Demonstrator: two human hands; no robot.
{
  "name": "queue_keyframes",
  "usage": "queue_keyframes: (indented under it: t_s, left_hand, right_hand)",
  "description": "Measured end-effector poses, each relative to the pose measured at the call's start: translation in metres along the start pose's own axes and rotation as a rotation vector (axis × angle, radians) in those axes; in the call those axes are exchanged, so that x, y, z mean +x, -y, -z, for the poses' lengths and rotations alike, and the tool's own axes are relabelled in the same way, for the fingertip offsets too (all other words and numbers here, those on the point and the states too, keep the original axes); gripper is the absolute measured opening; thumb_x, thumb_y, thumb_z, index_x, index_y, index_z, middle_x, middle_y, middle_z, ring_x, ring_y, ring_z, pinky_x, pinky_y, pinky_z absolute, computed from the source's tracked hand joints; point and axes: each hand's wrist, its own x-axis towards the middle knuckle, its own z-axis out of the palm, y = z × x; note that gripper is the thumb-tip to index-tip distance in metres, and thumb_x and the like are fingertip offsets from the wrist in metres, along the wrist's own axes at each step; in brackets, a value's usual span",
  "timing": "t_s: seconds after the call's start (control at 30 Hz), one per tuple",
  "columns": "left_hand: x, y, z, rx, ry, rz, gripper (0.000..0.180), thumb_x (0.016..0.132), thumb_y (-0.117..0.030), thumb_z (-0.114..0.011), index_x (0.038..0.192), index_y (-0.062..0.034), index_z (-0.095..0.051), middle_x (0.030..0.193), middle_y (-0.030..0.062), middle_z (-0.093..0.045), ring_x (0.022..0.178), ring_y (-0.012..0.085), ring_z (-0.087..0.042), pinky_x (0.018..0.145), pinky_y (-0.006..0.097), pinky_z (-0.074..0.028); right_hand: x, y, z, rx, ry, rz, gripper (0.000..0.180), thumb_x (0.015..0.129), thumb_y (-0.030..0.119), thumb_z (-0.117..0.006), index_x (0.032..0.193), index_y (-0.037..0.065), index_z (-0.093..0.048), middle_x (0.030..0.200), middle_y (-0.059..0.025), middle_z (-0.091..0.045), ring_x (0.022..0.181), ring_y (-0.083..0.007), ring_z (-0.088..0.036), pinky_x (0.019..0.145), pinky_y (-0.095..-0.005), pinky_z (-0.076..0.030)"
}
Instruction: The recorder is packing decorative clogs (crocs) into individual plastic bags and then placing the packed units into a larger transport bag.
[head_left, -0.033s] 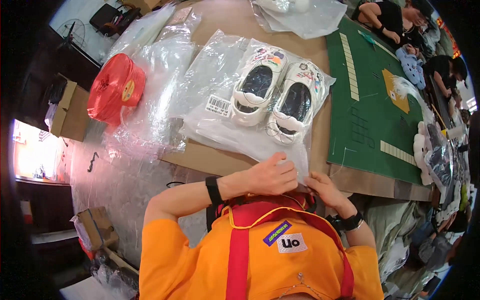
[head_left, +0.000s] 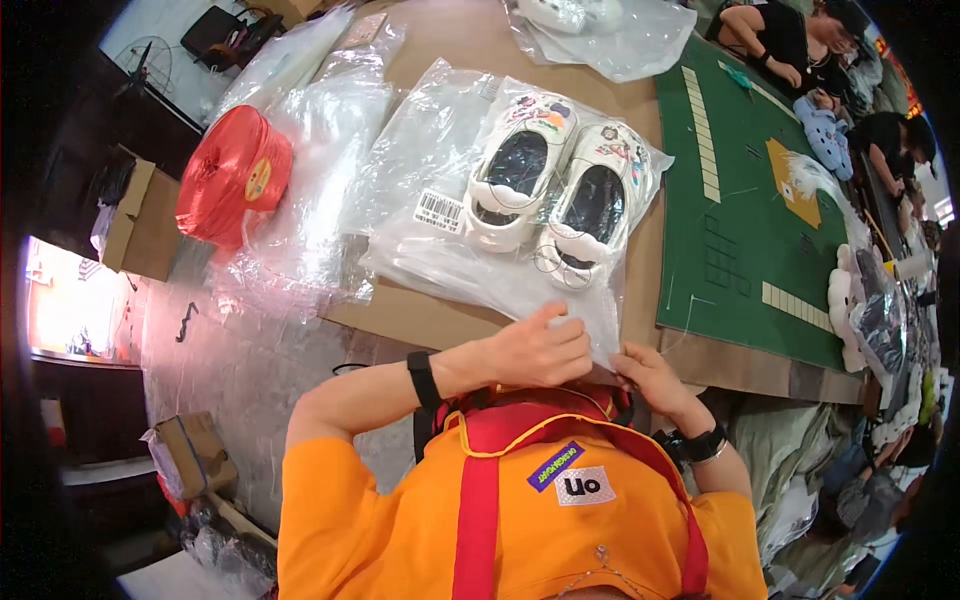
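While both the left hand (head_left: 540, 350) and right hand (head_left: 650, 378) are pinching the clear bag's (head_left: 520, 270) near edge, below the white clogs (head_left: 560, 190), the person seems to be sealing it, which calls for an even fold.

A: We see a clear plastic bag (head_left: 520, 190) holding white clogs mid-table, with a white barcode label (head_left: 439, 211) on its left side.

B: We also note loose clear bags (head_left: 300, 200) further left, plus brown cardboard boxes (head_left: 135, 220) on the floor at left.
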Motion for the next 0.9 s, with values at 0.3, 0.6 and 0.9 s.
queue_keyframes:
  t_s: [0.3,0.6,0.9]
  left_hand:
    - [-0.069,0.045,0.043,0.209,0.082,0.183,0.012,0.068,-0.020,-0.056,0.073,-0.0140,-0.047,0.088,0.0004,-0.052,0.095,0.0151,-0.050,0.089,0.040,-0.031]
    - [-0.114,0.078,0.084,0.404,0.188,0.330,0.012,0.070,-0.014,-0.058,0.080,-0.0105,-0.053,0.097,0.0022,-0.055,0.099,0.0179,-0.050,0.087,0.041,-0.033]
    - [-0.136,0.094,0.094,0.446,0.142,0.500,0.016,0.069,-0.015,-0.062,0.080,-0.0097,-0.051,0.100,0.0033,-0.053,0.101,0.0186,-0.047,0.087,0.039,-0.032]
  right_hand:
    - [0.002,0.003,0.002,0.010,0.019,0.026,0.016,0.089,0.022,-0.050,0.084,0.007,-0.052,0.068,0.0054,-0.046,0.060,-0.0026,-0.040,0.054,-0.0169,-0.034]
    - [0.003,-0.003,0.006,0.030,0.009,0.039,0.017,0.089,0.022,-0.051,0.082,0.007,-0.052,0.066,0.0046,-0.048,0.059,-0.0035,-0.042,0.053,-0.0179,-0.035]
    - [0.003,-0.004,0.007,-0.002,0.030,0.057,0.018,0.090,0.022,-0.050,0.081,0.007,-0.052,0.065,0.0046,-0.047,0.059,-0.0041,-0.043,0.053,-0.0186,-0.036]
